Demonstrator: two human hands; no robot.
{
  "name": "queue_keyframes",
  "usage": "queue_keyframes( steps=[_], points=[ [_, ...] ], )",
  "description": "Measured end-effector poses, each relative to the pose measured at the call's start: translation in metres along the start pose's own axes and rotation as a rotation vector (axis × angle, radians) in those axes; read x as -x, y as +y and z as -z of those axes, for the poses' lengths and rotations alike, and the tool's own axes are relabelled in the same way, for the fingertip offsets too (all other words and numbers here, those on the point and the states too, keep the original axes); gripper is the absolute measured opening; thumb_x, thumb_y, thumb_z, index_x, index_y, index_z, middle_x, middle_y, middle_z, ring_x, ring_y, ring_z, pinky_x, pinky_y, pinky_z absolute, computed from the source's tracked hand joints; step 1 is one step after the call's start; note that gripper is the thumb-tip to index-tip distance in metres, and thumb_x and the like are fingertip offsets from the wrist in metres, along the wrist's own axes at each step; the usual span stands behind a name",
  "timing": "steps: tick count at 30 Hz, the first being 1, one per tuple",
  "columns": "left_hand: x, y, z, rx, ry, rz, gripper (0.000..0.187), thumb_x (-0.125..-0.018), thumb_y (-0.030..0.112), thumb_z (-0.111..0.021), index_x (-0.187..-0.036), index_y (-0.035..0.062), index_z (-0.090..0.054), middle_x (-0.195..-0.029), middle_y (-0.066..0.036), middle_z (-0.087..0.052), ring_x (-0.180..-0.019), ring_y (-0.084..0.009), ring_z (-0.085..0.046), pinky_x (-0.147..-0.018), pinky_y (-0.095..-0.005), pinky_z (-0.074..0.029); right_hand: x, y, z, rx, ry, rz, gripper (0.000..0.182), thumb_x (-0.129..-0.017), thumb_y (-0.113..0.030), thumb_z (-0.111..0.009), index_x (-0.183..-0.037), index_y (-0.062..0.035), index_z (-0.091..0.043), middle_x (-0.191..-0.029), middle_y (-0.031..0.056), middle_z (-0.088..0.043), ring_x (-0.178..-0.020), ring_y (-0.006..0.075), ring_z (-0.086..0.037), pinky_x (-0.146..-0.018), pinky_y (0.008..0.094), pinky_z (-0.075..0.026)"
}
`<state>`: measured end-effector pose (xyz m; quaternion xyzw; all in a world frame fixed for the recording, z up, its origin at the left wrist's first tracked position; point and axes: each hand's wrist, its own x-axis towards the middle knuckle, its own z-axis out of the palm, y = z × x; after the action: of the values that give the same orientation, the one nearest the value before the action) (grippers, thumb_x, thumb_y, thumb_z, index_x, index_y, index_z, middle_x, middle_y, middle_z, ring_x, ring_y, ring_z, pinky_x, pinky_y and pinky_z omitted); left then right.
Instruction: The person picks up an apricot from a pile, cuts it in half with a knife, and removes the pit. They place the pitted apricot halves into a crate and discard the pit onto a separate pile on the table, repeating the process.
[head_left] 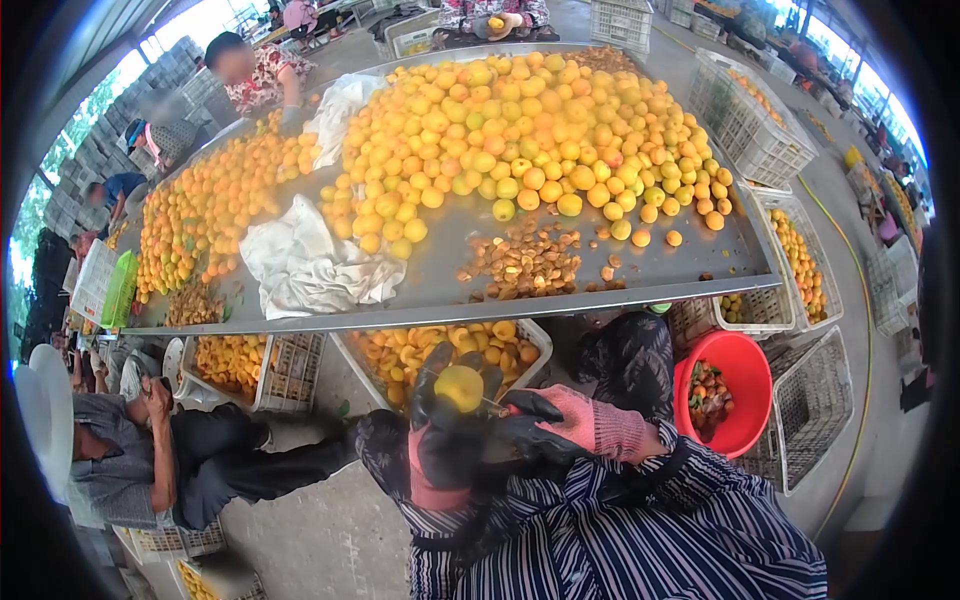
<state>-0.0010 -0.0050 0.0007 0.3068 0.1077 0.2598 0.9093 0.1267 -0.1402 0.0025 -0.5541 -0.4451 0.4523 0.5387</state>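
Note:
A whole yellow apricot [461, 388] is held in the gloved fingers of my left hand [440, 440], in front of my lap. My right hand [548, 422], in a pink glove with a dark coated palm, closes round a small knife [508, 409]. Its red handle shows at the fingers, and the thin metal tip reaches the fruit's lower right side. Just beyond both hands, under the table edge, a crate [541, 352] holds many cut apricot halves [400, 352].
A metal table [690, 262] bears a large apricot heap [520, 130], brown pits [525, 258] and white cloths [310, 262]. A red bucket [762, 385] with scraps stands at my right, beside plastic crates [815, 400]. A person [120, 450] sits at my left; others work around the table.

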Motion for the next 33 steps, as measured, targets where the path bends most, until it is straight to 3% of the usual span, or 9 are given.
queue_keyframes(
  steps=[9,14,17,23,25,27,29,31,33],
  points=[
    [0.002,-0.002,-0.009,0.143,0.09,-0.028,0.051,-0.087,0.024,-0.057,-0.13,0.0064,-0.037,-0.124,-0.015,-0.048,-0.112,-0.032,-0.051,-0.098,-0.0444,-0.04,-0.004,-0.009,-0.023,0.357,0.088,-0.082,0.044,-0.08,-0.007,-0.057,-0.122,0.0003,-0.045,-0.107,0.0147,-0.059,-0.097,0.0316,-0.056,-0.085,0.0362,-0.044],
    [-0.003,-0.001,0.002,0.165,0.118,0.052,0.049,-0.087,0.02,-0.056,-0.13,0.0057,-0.038,-0.123,-0.017,-0.049,-0.111,-0.0331,-0.051,-0.1,-0.0447,-0.039,-0.015,0.007,-0.005,0.393,-0.038,-0.277,0.042,-0.083,-0.009,-0.057,-0.122,-0.0015,-0.046,-0.109,0.0145,-0.059,-0.103,0.0277,-0.056,-0.087,0.034,-0.044],
    [-0.009,0.005,0.006,-0.096,0.119,0.119,0.047,-0.087,0.02,-0.056,-0.128,0.0058,-0.039,-0.12,-0.017,-0.051,-0.109,-0.0339,-0.053,-0.097,-0.0442,-0.041,-0.01,0.008,-0.005,0.312,0.087,-0.001,0.036,-0.084,-0.018,-0.052,-0.116,-0.004,-0.048,-0.099,0.0179,-0.06,-0.096,0.0364,-0.056,-0.081,0.0383,-0.046],
    [-0.021,0.005,-0.015,0.174,0.267,-0.015,0.048,-0.089,0.035,-0.051,-0.127,0.0063,-0.042,-0.106,-0.014,-0.058,-0.094,-0.0272,-0.06,-0.087,-0.0414,-0.047,-0.001,-0.001,-0.017,0.371,0.061,0.019,0.038,-0.083,-0.016,-0.052,-0.118,-0.0035,-0.046,-0.1,0.0223,-0.057,-0.094,0.0413,-0.054,-0.078,0.0411,-0.046],
    [-0.019,-0.007,-0.006,0.259,0.288,0.001,0.05,-0.09,0.041,-0.048,-0.124,0.0046,-0.045,-0.104,-0.014,-0.059,-0.091,-0.0262,-0.06,-0.089,-0.0415,-0.046,0.001,0.014,-0.02,0.397,0.127,0.084,0.038,-0.082,-0.017,-0.053,-0.117,-0.0047,-0.047,-0.099,0.0225,-0.057,-0.092,0.0413,-0.054,-0.075,0.0416,-0.046],
    [-0.02,-0.014,0.01,-0.047,0.217,-0.012,0.051,-0.09,0.042,-0.048,-0.122,0.0028,-0.048,-0.106,-0.015,-0.058,-0.094,-0.0285,-0.059,-0.092,-0.0419,-0.044,-0.001,0.015,-0.011,0.334,0.078,-0.07,0.042,-0.079,0.001,-0.048,-0.121,-0.003,-0.048,-0.103,0.0164,-0.06,-0.095,0.0307,-0.058,-0.084,0.035,-0.044],
    [-0.023,-0.012,0.015,0.056,0.186,0.026,0.046,-0.089,0.04,-0.051,-0.118,0.004,-0.05,-0.11,-0.014,-0.056,-0.092,-0.0305,-0.059,-0.089,-0.0428,-0.047,-0.006,0.024,-0.003,0.373,0.037,-0.106,0.036,-0.083,-0.002,-0.048,-0.119,-0.0046,-0.05,-0.095,0.0122,-0.06,-0.081,0.0188,-0.057,-0.077,0.0318,-0.046],
    [-0.026,-0.017,0.006,-0.315,0.215,-0.185,0.042,-0.089,0.039,-0.052,-0.117,0.0073,-0.052,-0.11,-0.012,-0.057,-0.09,-0.0282,-0.06,-0.087,-0.0437,-0.048,-0.01,0.011,-0.005,0.259,0.058,-0.12,0.031,-0.082,-0.021,-0.054,-0.109,-0.0067,-0.052,-0.097,0.0191,-0.06,-0.094,0.0382,-0.055,-0.077,0.0413,-0.046],
    [-0.027,0.003,-0.025,-0.285,0.273,-0.143,0.043,-0.087,0.041,-0.054,-0.118,0.0106,-0.051,-0.109,-0.01,-0.058,-0.088,-0.0267,-0.06,-0.087,-0.0434,-0.048,-0.015,0.021,-0.01,0.395,0.079,-0.003,0.035,-0.083,-0.024,-0.052,-0.114,-0.0089,-0.05,-0.099,0.018,-0.06,-0.094,0.0382,-0.056,-0.077,0.0431,-0.046]
  ],
)
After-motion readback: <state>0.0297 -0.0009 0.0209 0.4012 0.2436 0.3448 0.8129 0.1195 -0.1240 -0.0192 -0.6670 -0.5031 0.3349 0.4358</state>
